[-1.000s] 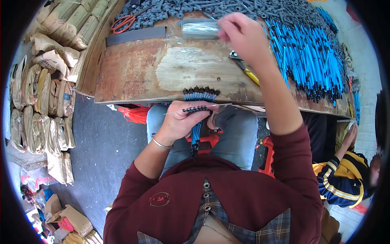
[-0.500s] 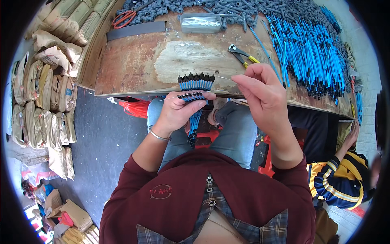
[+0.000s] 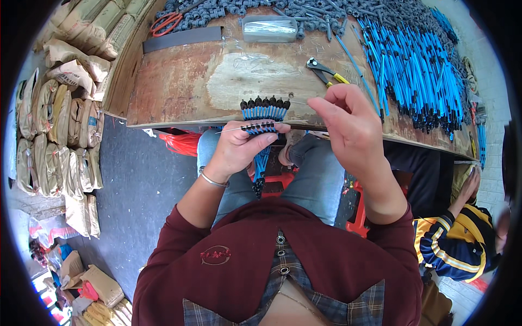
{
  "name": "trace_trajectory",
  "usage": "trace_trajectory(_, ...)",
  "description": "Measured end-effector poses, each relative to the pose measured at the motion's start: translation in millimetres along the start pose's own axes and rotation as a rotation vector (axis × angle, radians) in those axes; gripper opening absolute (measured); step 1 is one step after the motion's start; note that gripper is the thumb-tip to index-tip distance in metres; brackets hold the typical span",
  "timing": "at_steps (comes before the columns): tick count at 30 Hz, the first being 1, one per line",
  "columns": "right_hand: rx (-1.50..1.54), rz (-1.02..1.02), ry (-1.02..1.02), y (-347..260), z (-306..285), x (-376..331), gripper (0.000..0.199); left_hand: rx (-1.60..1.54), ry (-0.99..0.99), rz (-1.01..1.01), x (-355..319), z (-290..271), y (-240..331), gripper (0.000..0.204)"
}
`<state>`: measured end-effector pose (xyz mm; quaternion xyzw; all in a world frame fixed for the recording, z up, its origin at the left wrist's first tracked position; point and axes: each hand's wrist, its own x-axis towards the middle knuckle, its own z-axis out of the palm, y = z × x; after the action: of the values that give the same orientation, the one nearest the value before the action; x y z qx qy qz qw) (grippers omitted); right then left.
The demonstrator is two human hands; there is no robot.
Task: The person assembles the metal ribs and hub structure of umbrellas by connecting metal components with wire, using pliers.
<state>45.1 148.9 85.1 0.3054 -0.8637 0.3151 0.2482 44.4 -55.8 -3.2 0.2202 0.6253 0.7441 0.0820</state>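
My left hand (image 3: 234, 151) is closed round a fanned bundle of thin blue tubes (image 3: 266, 112) with black tips, just off the table's front edge. The tubes' lower ends hang over my lap. A thin straight wire (image 3: 227, 130) crosses the row of black pieces by my left thumb and sticks out to the left. To the right, my right hand (image 3: 353, 125) is raised with thumb and forefinger pinched on a second fine wire (image 3: 299, 102). That wire points left at the upper row of black tips; whether it enters them is too fine to tell.
Yellow-handled pincers (image 3: 326, 70) lie on the wooden table (image 3: 174, 87), near a large pile of blue tubes (image 3: 408, 81). A clear tray of wires (image 3: 269, 30), red-handled scissors (image 3: 166, 24) and heaped grey fittings (image 3: 321, 13) are behind. Another person's arm (image 3: 462, 195) is at right.
The bundle and my left hand have shifted very slightly right. My right hand has edged left with its wire, nearer the black tips.
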Motion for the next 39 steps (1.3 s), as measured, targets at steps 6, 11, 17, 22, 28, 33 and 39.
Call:
trace_trajectory(6, -0.181, -0.087, -0.048, -10, -6, 7, 0.026, 0.09, 0.041, 0.06, 1, 3, -2, 0.02)
trace_trajectory(11, -0.068, -0.041, -0.006, -5, 5, 3, 0.026, 0.111, 0.004, -0.079, -1, 0, -1, 0.02)
trace_trajectory(17, 0.069, 0.037, 0.039, -5, 17, 0, 0.023, 0.053, 0.028, -0.051, 0, 3, -4, 0.02)
trace_trajectory(22, -0.014, -0.065, 0.068, 0, 20, 3, 0.02, 0.061, 0.007, -0.134, 0, 2, 0, 0.02)
trace_trajectory(28, 0.134, 0.023, 0.014, 5, 15, 6, 0.018, 0.025, 0.003, 0.004, 3, 1, -4, 0.02)
trace_trajectory(33, 0.2, 0.039, -0.01, 3, 16, 9, 0.016, 0.028, -0.016, -0.051, 2, -1, 0, 0.019)
trace_trajectory(39, 0.212, 0.013, 0.031, 2, 23, 6, 0.015, 0.056, -0.033, -0.034, 2, 0, 1, 0.019)
